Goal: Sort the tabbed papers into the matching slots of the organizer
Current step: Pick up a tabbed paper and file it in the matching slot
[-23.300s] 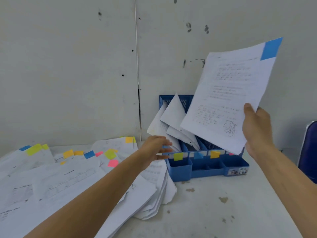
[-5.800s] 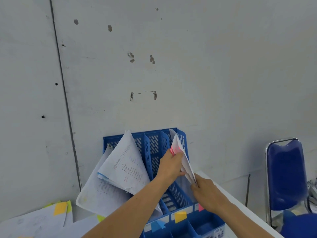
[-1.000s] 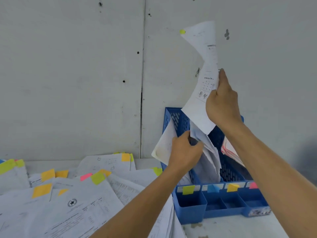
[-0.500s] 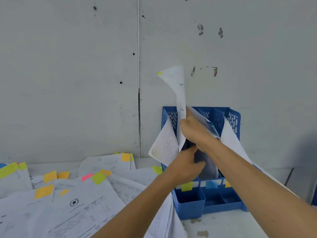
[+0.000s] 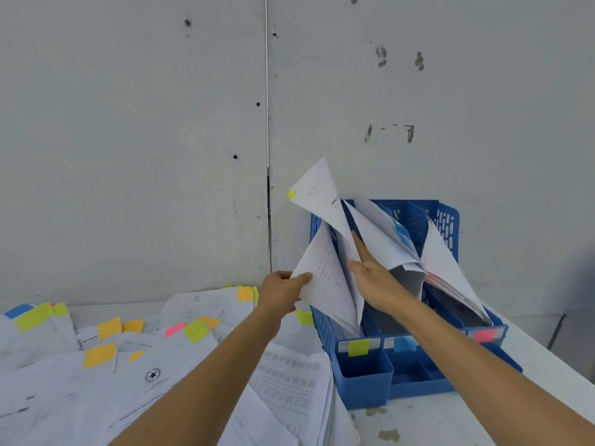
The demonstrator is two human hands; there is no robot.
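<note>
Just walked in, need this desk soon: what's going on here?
A person is filing tabbed papers. The left hand pinches a sheet standing in the blue organizer, behind its yellow label, holding it aside, while the right hand, forefinger straight, guides a yellow-tabbed sheet in. Unsorted papers lie on the table.

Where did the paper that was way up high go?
The right hand brought the white sheet with the yellow-green tab down into the leftmost slot of the blue plastic organizer. The left hand shifted left, pinching the filed white papers aside. The pile of tabbed papers stayed put.
</note>
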